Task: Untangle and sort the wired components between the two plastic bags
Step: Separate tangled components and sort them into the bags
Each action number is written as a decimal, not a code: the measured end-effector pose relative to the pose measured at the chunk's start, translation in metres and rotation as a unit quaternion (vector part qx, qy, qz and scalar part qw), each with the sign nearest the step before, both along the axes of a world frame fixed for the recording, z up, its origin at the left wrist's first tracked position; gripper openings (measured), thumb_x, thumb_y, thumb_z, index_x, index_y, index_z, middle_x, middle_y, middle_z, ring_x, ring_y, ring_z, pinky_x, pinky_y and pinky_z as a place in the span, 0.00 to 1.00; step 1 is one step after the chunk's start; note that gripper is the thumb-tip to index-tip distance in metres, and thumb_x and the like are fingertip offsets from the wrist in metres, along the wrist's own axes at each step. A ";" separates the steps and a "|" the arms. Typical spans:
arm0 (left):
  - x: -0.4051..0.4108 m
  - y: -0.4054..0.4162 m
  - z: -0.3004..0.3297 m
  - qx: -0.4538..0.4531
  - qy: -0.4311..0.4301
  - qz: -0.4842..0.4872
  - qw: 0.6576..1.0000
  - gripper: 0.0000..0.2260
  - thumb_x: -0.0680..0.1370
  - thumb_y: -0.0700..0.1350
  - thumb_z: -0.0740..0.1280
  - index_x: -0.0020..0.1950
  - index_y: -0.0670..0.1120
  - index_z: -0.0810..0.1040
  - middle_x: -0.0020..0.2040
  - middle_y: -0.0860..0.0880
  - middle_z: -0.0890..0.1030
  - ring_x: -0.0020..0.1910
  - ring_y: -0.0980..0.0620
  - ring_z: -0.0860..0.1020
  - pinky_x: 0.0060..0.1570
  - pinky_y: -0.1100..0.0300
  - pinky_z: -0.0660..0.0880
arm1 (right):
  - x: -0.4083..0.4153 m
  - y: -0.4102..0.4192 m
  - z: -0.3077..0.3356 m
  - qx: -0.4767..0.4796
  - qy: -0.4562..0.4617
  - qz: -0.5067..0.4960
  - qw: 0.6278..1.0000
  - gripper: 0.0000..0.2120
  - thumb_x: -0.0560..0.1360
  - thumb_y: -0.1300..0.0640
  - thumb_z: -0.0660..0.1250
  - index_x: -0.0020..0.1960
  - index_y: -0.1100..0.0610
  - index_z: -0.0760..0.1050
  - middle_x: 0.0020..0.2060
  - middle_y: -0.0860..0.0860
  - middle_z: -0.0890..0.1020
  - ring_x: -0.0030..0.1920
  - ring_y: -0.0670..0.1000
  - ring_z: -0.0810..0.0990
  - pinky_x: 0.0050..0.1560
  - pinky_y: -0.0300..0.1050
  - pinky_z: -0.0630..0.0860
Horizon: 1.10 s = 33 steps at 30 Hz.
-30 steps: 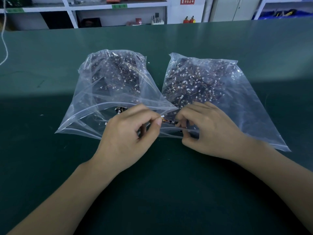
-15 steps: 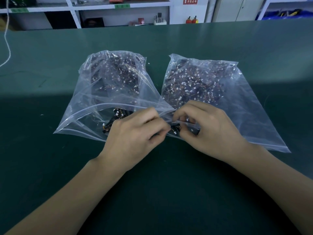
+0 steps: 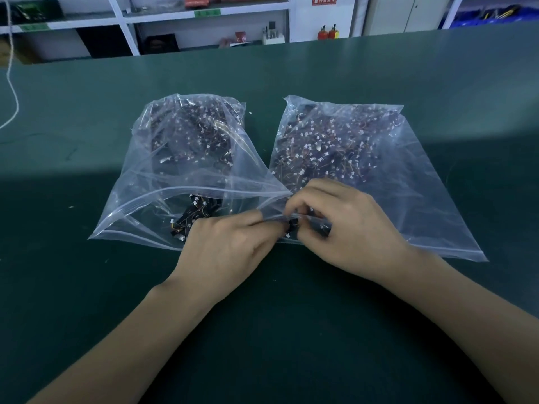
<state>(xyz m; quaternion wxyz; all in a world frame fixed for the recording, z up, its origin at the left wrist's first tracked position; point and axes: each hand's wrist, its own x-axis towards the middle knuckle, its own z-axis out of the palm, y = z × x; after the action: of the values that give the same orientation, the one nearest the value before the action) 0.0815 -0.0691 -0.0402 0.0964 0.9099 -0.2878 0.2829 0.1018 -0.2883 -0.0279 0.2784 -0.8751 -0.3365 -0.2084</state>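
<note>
1. Worktop (image 3: 87, 287): a dark green surface carrying two clear plastic bags side by side, both with their mouths toward the person.
2. Left bag (image 3: 145, 211): lies at about 10 o'clock from the hands. Its zip mouth gapes open. A dense mass of dark wired components with small white connectors fills its far end; a smaller loose cluster (image 3: 194, 212) sits just inside the mouth.
3. Right bag (image 3: 423, 199): lies at about 1 o'clock from the hands, flatter, with tangled components (image 3: 329, 150) spread across its far half.
4. Left hand (image 3: 224, 252): fingers curled, grip narrow, pinching at the near edges of the bags where they meet. Exactly what it pinches cannot be told.
5. Right hand (image 3: 347, 228): fingers curled, grip narrow, thumb and fingertips closed on a small black wired component (image 3: 292, 224) with a white connector, held between the two hands at the mouth of the right bag.
6. Surroundings: white shelving (image 3: 125, 30) stands at 12 o'clock beyond the worktop; a white cord (image 3: 13, 91) hangs at 10 o'clock.
</note>
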 end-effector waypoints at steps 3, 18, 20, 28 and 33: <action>-0.001 0.004 0.000 -0.076 0.027 -0.014 0.997 0.09 0.80 0.52 0.75 0.43 0.51 0.83 0.32 0.59 0.66 0.29 0.58 0.68 0.25 0.61 0.67 | 0.001 0.000 -0.001 -0.006 0.000 0.002 1.000 0.10 0.72 0.65 0.72 0.50 0.54 0.82 0.42 0.43 0.77 0.43 0.45 0.76 0.44 0.43 0.74; 0.013 0.054 0.002 -0.059 0.089 0.210 0.972 0.15 0.80 0.58 0.69 0.39 0.53 0.73 0.27 0.56 0.69 0.28 0.51 0.72 0.30 0.58 0.68 | -0.003 0.002 -0.005 -0.031 0.013 -0.032 0.999 0.12 0.72 0.64 0.72 0.51 0.51 0.83 0.43 0.42 0.79 0.43 0.40 0.71 0.49 0.37 0.69; 0.013 0.055 0.005 -0.056 0.095 0.225 0.968 0.10 0.79 0.59 0.70 0.43 0.56 0.77 0.29 0.56 0.71 0.30 0.51 0.74 0.32 0.56 0.73 | -0.003 0.003 -0.005 -0.032 0.013 -0.036 0.999 0.12 0.72 0.64 0.72 0.51 0.51 0.83 0.43 0.42 0.79 0.43 0.41 0.72 0.47 0.37 0.69; 0.016 0.065 0.002 -0.046 0.154 0.264 0.951 0.17 0.76 0.69 0.66 0.54 0.60 0.83 0.31 0.61 0.69 0.37 0.53 0.72 0.35 0.57 0.65 | -0.007 0.003 -0.003 -0.033 0.023 -0.035 0.999 0.12 0.72 0.65 0.73 0.51 0.51 0.83 0.43 0.42 0.79 0.43 0.45 0.77 0.44 0.42 0.75; 0.018 0.066 0.004 -0.044 0.154 0.266 0.951 0.10 0.78 0.63 0.68 0.51 0.60 0.83 0.32 0.61 0.73 0.35 0.56 0.73 0.33 0.61 0.64 | -0.007 0.005 -0.004 -0.040 0.036 -0.040 0.998 0.13 0.72 0.65 0.72 0.51 0.49 0.83 0.43 0.41 0.79 0.42 0.45 0.76 0.43 0.39 0.72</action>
<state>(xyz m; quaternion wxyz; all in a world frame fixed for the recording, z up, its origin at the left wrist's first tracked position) 0.0993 -0.0032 -0.0358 0.1010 0.9807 -0.0041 0.1676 0.0951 -0.2832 -0.0320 0.2469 -0.9053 -0.2986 -0.1744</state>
